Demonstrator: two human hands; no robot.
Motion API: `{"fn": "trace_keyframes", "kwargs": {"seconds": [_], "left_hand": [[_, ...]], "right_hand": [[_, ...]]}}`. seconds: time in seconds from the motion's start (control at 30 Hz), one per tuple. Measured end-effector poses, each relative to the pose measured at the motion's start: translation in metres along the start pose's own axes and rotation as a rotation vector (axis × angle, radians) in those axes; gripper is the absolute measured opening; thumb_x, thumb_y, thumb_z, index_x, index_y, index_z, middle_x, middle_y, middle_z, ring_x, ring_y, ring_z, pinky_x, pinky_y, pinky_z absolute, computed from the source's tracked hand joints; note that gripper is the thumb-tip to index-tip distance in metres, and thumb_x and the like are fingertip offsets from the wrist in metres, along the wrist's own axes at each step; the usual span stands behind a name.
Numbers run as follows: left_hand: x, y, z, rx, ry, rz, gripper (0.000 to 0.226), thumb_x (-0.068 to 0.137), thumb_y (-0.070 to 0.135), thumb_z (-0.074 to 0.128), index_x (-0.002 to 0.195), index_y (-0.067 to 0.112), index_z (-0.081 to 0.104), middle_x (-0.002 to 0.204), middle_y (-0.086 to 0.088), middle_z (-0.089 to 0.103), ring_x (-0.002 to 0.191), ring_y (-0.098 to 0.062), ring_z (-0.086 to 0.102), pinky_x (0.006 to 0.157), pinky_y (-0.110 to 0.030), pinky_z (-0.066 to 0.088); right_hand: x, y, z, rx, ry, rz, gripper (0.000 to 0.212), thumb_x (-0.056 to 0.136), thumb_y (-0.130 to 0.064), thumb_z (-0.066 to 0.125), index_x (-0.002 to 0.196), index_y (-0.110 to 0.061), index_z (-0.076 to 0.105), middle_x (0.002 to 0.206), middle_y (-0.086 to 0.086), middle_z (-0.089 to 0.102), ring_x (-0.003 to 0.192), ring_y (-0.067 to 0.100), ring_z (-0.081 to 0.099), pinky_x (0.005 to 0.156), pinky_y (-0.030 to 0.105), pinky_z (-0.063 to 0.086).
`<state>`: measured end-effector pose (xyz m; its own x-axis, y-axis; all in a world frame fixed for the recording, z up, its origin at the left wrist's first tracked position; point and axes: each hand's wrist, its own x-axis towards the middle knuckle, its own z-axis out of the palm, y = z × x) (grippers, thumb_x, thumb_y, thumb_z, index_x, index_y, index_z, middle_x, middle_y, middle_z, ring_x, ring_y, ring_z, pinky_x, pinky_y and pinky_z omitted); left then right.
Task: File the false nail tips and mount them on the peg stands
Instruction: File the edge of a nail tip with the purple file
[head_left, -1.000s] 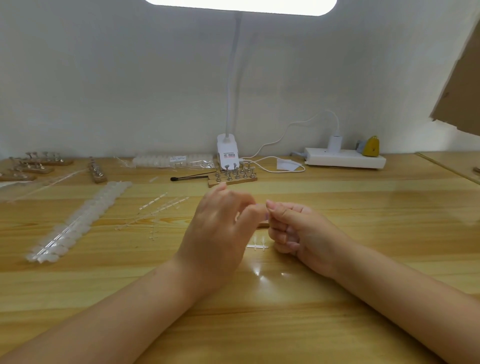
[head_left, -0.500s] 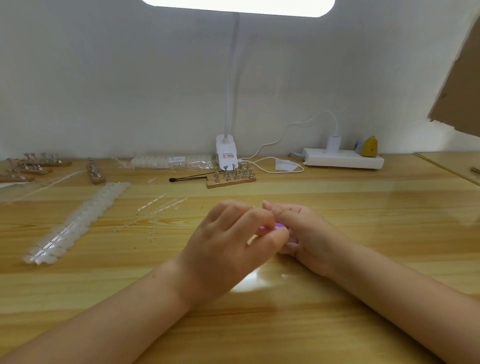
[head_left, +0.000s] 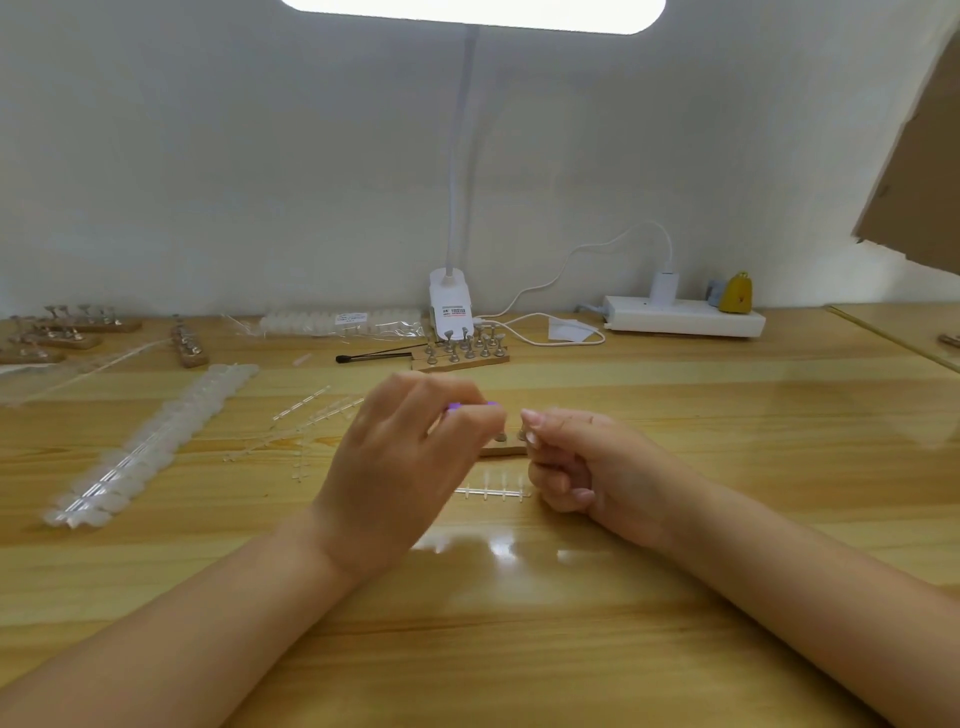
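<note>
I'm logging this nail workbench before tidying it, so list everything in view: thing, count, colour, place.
desk: one, light wood, under everything
desk lamp: one, white, back centre, lit
power strip: one, white, back right, charger plugged in
yellow object: one, on the power strip's right end
peg stands: a wooden pair with metal pegs, before the lamp base; more at far left; another between the hands
brush: one, black, left of the centre stands
nail tips strip: one long row, clear white, left
bagged tips: one pack, back, left of the lamp
empty sprues: several, clear, centre left
purple file: one, held
left hand: grips the file
right hand: pinches something small, unclear
</note>
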<state>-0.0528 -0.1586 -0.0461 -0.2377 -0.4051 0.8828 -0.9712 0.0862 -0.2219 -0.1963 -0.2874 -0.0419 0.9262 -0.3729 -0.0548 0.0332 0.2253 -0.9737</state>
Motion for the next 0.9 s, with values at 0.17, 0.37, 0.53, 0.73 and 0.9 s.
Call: {"fn": "trace_keyframes", "kwargs": {"seconds": [0.17, 0.37, 0.53, 0.73, 0.9], "left_hand": [[0.004, 0.025, 0.003, -0.058, 0.001, 0.174, 0.012, 0.096, 0.013, 0.058, 0.104, 0.021, 0.057, 0.104, 0.003, 0.058, 0.087, -0.019, 0.056, 0.08, -0.031, 0.044], [0.002, 0.007, -0.001, 0.032, 0.007, 0.047, 0.032, 0.083, 0.009, 0.075, 0.103, 0.023, 0.053, 0.093, -0.002, 0.069, 0.078, -0.024, 0.063, 0.071, -0.036, 0.047], [0.003, 0.021, 0.003, -0.061, -0.025, 0.175, 0.014, 0.093, 0.014, 0.063, 0.102, 0.023, 0.056, 0.1, 0.002, 0.064, 0.084, -0.019, 0.058, 0.077, -0.032, 0.045], [0.001, 0.01, 0.001, -0.058, -0.009, 0.047, 0.03, 0.083, 0.014, 0.075, 0.1, 0.024, 0.053, 0.097, 0.002, 0.065, 0.078, -0.022, 0.062, 0.074, -0.033, 0.044], [0.002, 0.013, 0.002, -0.061, -0.045, 0.089, 0.026, 0.086, 0.014, 0.072, 0.101, 0.024, 0.053, 0.095, 0.001, 0.068, 0.079, -0.022, 0.063, 0.075, -0.033, 0.045]], "right_hand": [[0.0, 0.001, 0.001, -0.047, -0.103, -0.027, 0.024, 0.093, -0.027, 0.057, 0.071, -0.016, 0.061, 0.058, -0.003, 0.043, 0.046, 0.004, 0.035, 0.04, 0.018, 0.016], [0.002, 0.0, 0.0, -0.003, -0.053, -0.009, 0.026, 0.086, -0.031, 0.058, 0.061, -0.024, 0.062, 0.057, -0.006, 0.035, 0.048, 0.007, 0.038, 0.04, 0.016, 0.017], [0.0, 0.0, 0.002, -0.073, -0.133, -0.021, 0.027, 0.092, -0.03, 0.057, 0.067, -0.021, 0.063, 0.057, -0.005, 0.046, 0.047, 0.004, 0.039, 0.038, 0.014, 0.022], [0.0, 0.0, -0.001, -0.044, -0.095, -0.009, 0.026, 0.089, -0.032, 0.057, 0.065, -0.023, 0.061, 0.059, -0.005, 0.038, 0.049, 0.006, 0.039, 0.041, 0.016, 0.017], [0.0, 0.0, 0.0, -0.068, -0.104, -0.018, 0.023, 0.091, -0.031, 0.058, 0.07, -0.021, 0.062, 0.058, -0.006, 0.041, 0.048, 0.005, 0.04, 0.039, 0.014, 0.021]]}}
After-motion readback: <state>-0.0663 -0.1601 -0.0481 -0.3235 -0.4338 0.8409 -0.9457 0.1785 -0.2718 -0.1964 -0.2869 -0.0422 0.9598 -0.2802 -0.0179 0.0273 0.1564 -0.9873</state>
